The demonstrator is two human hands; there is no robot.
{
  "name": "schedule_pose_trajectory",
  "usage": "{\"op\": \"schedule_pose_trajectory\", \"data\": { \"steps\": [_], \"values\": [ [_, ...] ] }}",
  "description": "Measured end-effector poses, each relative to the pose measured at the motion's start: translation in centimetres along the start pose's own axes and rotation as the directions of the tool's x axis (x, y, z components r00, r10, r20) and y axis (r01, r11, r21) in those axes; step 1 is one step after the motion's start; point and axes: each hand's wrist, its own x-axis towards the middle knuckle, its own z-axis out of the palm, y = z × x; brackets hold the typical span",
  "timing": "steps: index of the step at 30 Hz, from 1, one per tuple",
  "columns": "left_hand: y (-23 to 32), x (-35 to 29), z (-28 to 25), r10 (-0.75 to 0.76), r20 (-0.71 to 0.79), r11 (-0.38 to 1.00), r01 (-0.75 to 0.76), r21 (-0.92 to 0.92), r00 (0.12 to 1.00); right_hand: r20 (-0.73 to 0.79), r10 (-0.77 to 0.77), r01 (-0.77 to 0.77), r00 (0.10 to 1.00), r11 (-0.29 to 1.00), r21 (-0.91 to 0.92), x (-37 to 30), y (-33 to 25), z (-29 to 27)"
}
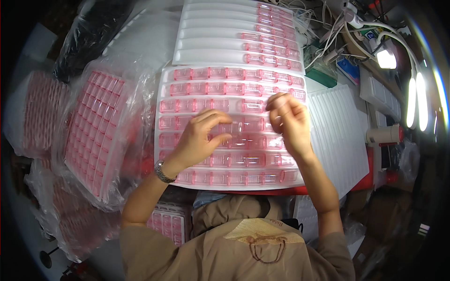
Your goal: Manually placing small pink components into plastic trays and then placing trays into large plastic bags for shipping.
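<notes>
A white ridged tray [158,140] lies in front of me, with rows of small clear-and-pink plastic cases [253,106] in it. My left hand [199,138], with a watch at the wrist, is over the middle rows. Its thumb and fingers curve around the end of a clear plastic case [237,126]. To the right, my right hand [291,122] hovers over the tray with its fingers curled in. Whatever they hold, if anything, is too small or hidden to make out. Part of the third row shows a gap between cases.
Beyond lies another white tray [206,33], its cases grouped at the right. Bagged stacks of pink cases [93,126] stand at left. At right are an unfilled ridged tray [335,136], a lit lamp [411,103], tangled white cables [335,33] and a beige cylinder [382,135].
</notes>
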Motion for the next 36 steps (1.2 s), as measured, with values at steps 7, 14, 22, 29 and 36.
{"op": "schedule_pose_trajectory", "data": {
  "steps": [7, 14, 22, 29, 36],
  "values": [
    [-1.5, 1.5, 1.5, -0.006, 0.002, 0.983, 0.006, 0.184, 1.000, -0.185, 0.260, -0.211, 0.948, 0.945, 0.251, -2.0, -1.3, -4.8],
    [-2.6, 2.8, -0.9, 0.072, 0.010, 0.930, -0.071, 0.360, 0.997, -0.123, -0.013, -0.010, 0.992, 0.984, -0.179, -1.9, -0.8, -1.0],
    [1.8, 0.5, 1.6, -0.032, 0.091, 0.985, 0.046, -0.164, 0.995, 0.241, -0.132, 0.274, 0.962, 0.403, -0.873, -1.2, -1.3, 4.3],
    [1.9, 0.5, 2.8, -0.073, 0.118, 0.937, 0.108, -0.331, 0.990, 0.119, -0.086, 0.144, 0.989, 0.720, -0.679, -2.1, -1.2, 3.4],
    [3.4, 0.2, 2.0, 0.140, 0.046, 0.990, -0.141, 0.025, 0.989, 0.206, -0.027, 0.191, 0.978, 0.508, -0.840, -3.0, -1.5, 3.5]
  ]
}}
